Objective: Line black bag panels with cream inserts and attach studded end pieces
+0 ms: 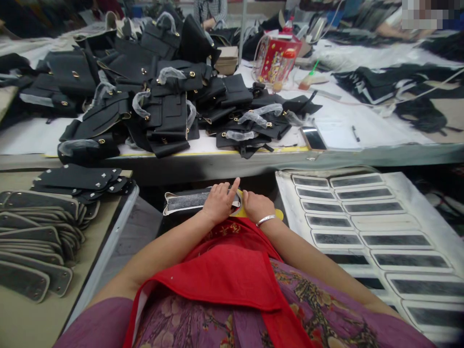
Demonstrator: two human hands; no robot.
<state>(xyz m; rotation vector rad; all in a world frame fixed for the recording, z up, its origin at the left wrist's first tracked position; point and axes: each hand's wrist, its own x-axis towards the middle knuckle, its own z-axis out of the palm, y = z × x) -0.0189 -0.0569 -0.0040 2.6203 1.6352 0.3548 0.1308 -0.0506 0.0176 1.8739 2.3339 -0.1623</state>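
Note:
My left hand (218, 201) rests on a flat black strip with a pale glued border (188, 200), fingers curled and the index finger stretched out over its right end. Beside it, my right hand (256, 205), with a silver bracelet at the wrist, presses down with fingers folded under, partly covering a yellow object (278, 213) whose kind I cannot make out. Both hands lie in front of my red apron (232, 270), low between two work surfaces.
Several black strips (366, 208) lie in rows on a white board to the right. Stacked black leather pieces (39, 232) fill the left table. A heap of black bags (163, 96), a phone (313, 138) and a red box (277, 60) sit on the far table.

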